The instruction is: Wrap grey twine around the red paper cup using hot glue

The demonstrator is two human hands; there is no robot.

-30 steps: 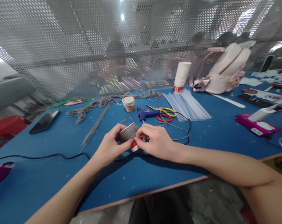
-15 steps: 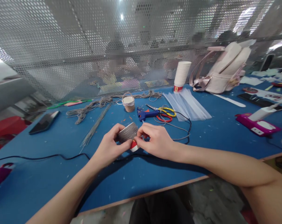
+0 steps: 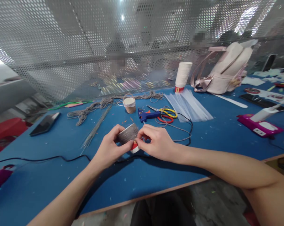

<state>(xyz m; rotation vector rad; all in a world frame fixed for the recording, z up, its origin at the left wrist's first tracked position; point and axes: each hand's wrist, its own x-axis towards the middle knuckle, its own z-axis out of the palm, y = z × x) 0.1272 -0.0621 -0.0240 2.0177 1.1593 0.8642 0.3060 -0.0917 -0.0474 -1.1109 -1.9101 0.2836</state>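
My left hand (image 3: 111, 142) is closed around a paper cup (image 3: 134, 147), which lies tilted with its red and white end toward me. Grey cord (image 3: 128, 133) is wound in tight rows around most of the cup's wall. At the cup's right side my right hand (image 3: 157, 141) pinches the cord against it; the fingertips partly hide that spot. A loose length of grey cord (image 3: 183, 129) curves over the table behind my right wrist. Just beyond my hands lie a blue glue gun (image 3: 149, 115) and scissors (image 3: 167, 118) with red and yellow handles.
A small cord-handled bucket (image 3: 129, 105) stands behind the glue gun, near bundled grey cord (image 3: 85, 111). Clear plastic strips (image 3: 190, 106), stacked paper cups (image 3: 183, 77) and a backpack (image 3: 228, 72) are at back right. A phone (image 3: 45, 124) lies left; a black cable (image 3: 62, 157) crosses the table.
Almost nothing differs. The cup and both hands have shifted very slightly, with the same grip.
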